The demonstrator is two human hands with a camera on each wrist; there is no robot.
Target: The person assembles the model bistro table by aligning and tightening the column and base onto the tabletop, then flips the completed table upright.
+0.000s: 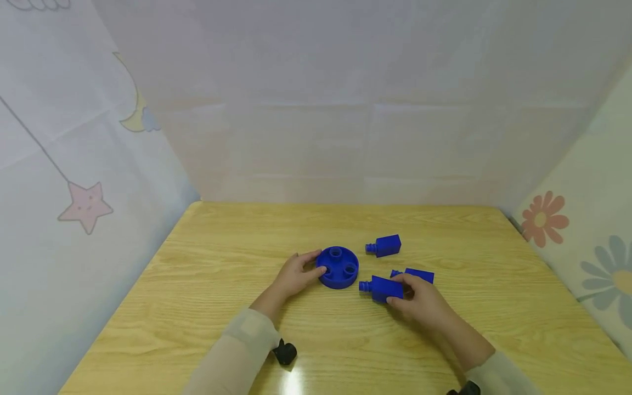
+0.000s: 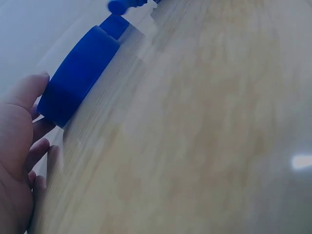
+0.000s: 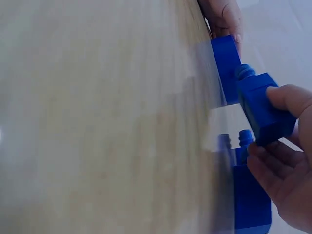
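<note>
Light wood tabletop (image 1: 207,307) boxed in by pale cloth walls on three sides, and the blue parts sit around the middle of it. Right hand (image 1: 424,300) pinches a blue block with a peg (image 1: 382,288) between thumb and fingertips, peg end aimed at the round blue disc (image 1: 338,266) just past it. That disc has three sockets on top, and the left hand (image 1: 295,274) holds its rim, thumb (image 2: 27,90) on the side wall and fingers curled at the edge. A second block (image 1: 417,274) lies right behind the right fingers, nearly touching them, and a third block (image 1: 385,246) sits apart beyond the disc. Plenty of bare wood runs out from both hands to the table edges.
</note>
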